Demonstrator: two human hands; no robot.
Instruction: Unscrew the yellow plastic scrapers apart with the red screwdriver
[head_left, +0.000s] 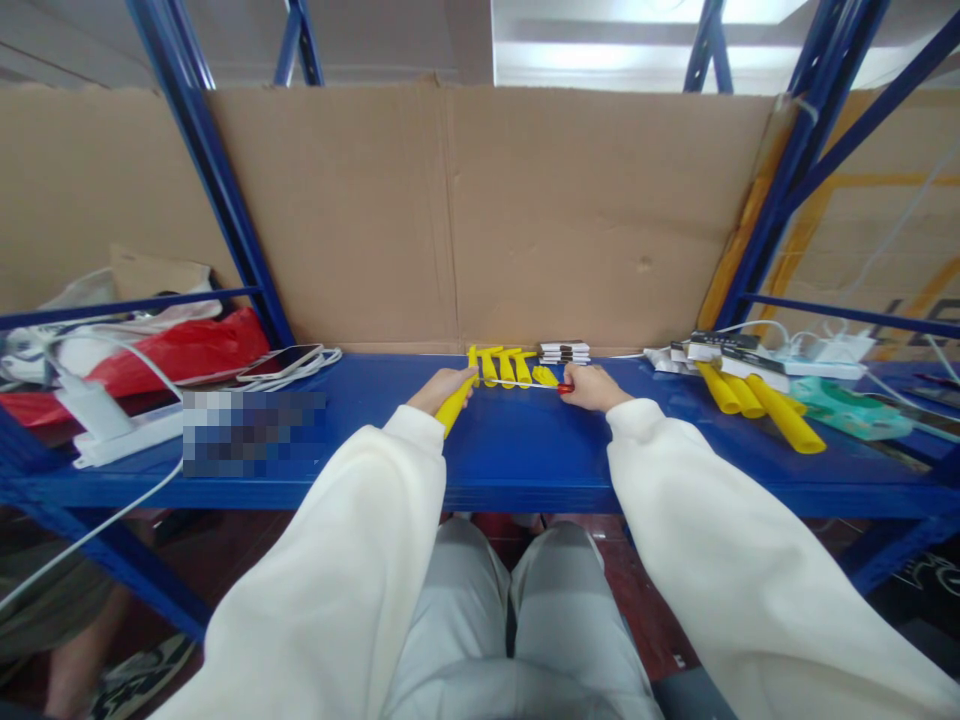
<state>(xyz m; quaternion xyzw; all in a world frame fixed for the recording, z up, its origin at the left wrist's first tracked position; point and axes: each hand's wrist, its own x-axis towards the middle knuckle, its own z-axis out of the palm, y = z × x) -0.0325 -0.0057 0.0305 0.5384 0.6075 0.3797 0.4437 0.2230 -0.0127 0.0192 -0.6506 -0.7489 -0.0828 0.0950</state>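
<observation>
My left hand (437, 389) is closed around a yellow tube-shaped part (455, 406), which slants up over the blue table (405, 460). In my right hand (595, 388) is a screwdriver (565, 389) with a red handle. Its thin metal shaft points left and reaches the top end of the yellow part; whether the tip touches cannot be made out. Just behind the shaft lie several yellow parts (508, 368) in a row, with narrow crosspieces at their far ends. Beyond my right hand stands a small stack of white and dark flat pieces (565, 353).
At the right lie larger yellow tubes (784, 415), small boxes (739, 358) and a green plastic packet (851, 408). To the left are a white power strip (131, 438), cables and a red bag (187, 352). A cardboard panel (525, 220) closes the back between blue posts.
</observation>
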